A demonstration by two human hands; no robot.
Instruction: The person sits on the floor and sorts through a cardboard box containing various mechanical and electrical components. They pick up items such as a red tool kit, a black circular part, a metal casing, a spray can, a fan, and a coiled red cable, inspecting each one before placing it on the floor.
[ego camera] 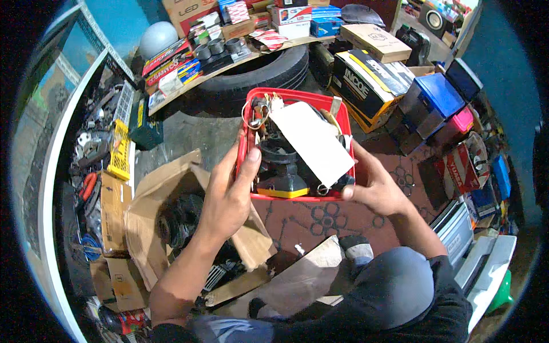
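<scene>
Between my two hands is a red plastic container (pixel 296 93), held up over the floor and tipped so that its contents face me. My left hand (pixel 229 193) grips its left wall, thumb over the rim. At the lower right corner, my right hand (pixel 377 184) grips the other side. Inside lie a blank white card or sheet (pixel 315 141), a black part with a yellow band (pixel 283 182), a loop of thin wire (pixel 254 122) and a small metal ring (pixel 322 189). Other small parts are partly hidden beneath the white piece.
An open cardboard box (pixel 150 193) with dark parts stands below my left arm. Ahead, a tyre (pixel 257 81) supports a board with boxes. A black INCOE box (pixel 364 85) and a blue-lidded bin (pixel 435 96) stand to the right. A yellow crate (pixel 119 150) sits left.
</scene>
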